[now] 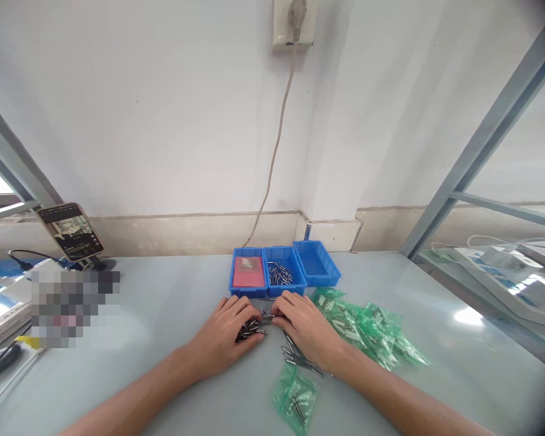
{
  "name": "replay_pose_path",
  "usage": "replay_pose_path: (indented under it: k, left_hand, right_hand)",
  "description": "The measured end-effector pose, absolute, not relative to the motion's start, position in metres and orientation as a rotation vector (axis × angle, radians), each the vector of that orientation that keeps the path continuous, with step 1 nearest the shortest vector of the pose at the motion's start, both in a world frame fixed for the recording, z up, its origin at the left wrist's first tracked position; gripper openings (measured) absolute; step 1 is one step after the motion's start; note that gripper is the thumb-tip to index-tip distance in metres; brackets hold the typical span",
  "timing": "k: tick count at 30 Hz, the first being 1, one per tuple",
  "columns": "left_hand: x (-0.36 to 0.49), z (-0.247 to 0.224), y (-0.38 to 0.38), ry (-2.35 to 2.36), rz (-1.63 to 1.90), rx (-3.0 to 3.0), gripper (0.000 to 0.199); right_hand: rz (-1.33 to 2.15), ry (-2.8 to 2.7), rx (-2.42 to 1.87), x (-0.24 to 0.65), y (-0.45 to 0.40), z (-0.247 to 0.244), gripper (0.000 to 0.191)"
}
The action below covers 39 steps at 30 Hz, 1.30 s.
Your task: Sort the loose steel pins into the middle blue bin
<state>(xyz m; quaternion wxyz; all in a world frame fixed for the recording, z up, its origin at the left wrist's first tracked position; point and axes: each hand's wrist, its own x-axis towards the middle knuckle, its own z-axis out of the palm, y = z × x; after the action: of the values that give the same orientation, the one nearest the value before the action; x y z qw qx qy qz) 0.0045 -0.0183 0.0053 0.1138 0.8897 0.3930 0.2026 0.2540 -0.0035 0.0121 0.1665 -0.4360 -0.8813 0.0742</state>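
My left hand (pixel 229 330) curls around a bunch of small metal pins (pixel 249 329) on the grey table. Facing it, my right hand (pixel 306 327) has its fingers bent together over a few pins near the front of the blue bins; what its fingertips hold is too small to name. More loose metal rods (pixel 300 358) lie under and below my right hand. Just behind the hands, the middle blue bin (pixel 298 288) holds many metal pins. Nearer me lies a green plastic bag (pixel 294 396) with several rods inside.
Several green bags (pixel 367 330) are heaped right of my right hand. A blue bin (pixel 248 293) holds a red piece, and another blue bin (pixel 322 280) stands at the right. A phone (pixel 71 232) on a stand and cables are at the left. Metal frame posts flank the table (pixel 163 303).
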Motion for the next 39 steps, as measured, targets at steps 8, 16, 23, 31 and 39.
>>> replay_pose_path:
  k: [8, 16, 23, 31, 39]
  left_hand:
    - [0.0061, 0.004, -0.019, 1.194, 0.682, 2.651, 0.011]
    - [0.0074, 0.0063, -0.0203, 1.211, 0.689, 2.704, 0.011]
    - [0.0087, 0.007, -0.0184, 1.239, 0.66, 2.703, 0.018]
    - [0.0091, 0.0096, -0.0206, 1.24, 0.638, 2.692, 0.016]
    - [0.0082, 0.0057, -0.0187, 1.24, 0.639, 2.675, 0.018]
  right_hand:
    - [0.188, -2.448, -1.204, 0.2548, 0.0018, 0.0062, 0.013]
    - [0.161, -2.421, -1.235, 0.2532, 0.0021, 0.0062, 0.013]
    - [0.217, -2.348, -1.223, 0.2519, 0.0045, 0.0059, 0.015]
    - [0.405, -2.158, -1.258, 0.2544, 0.0056, 0.0102, 0.028]
    - [0.522, -2.007, -1.174, 0.254, -0.0006, 0.0132, 0.023]
